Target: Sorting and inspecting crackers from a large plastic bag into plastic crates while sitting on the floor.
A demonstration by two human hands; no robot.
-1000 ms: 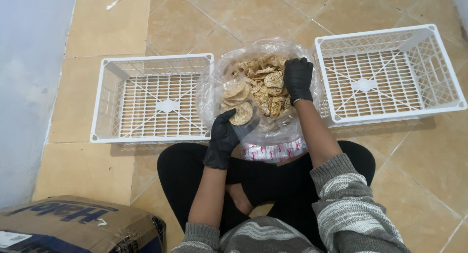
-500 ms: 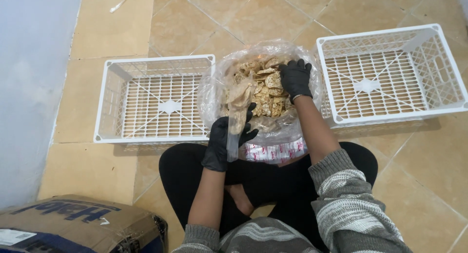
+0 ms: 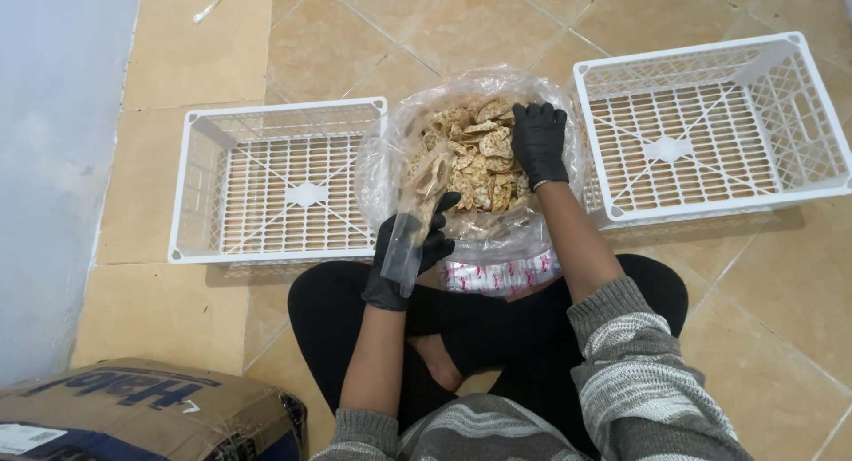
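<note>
The left hand (image 3: 404,257), in a black glove, was clenched on a small clear packet (image 3: 415,220) with a few pale crackers inside, held upright at the near rim of the big clear bag (image 3: 383,164); the right hand (image 3: 538,143), gloved too, lay palm down in the heap of crackers (image 3: 470,155), its fingers curled into them, though whether they had closed on any I could not tell; the big bag stood open on the tiled floor (image 3: 426,26) just ahead of the person's crossed legs, between two white plastic crates (image 3: 280,186), the right crate (image 3: 701,128) touching its side; a taped cardboard box (image 3: 142,408) lay near the left knee, well apart. The crackers looked thin and brittle, so I judged a hard squeeze could snap them; the narrow packet mouth, pinched by one hand only, might fold shut and send pieces onto the floor; the slack wall of the big bag might also sag and spill.
</note>
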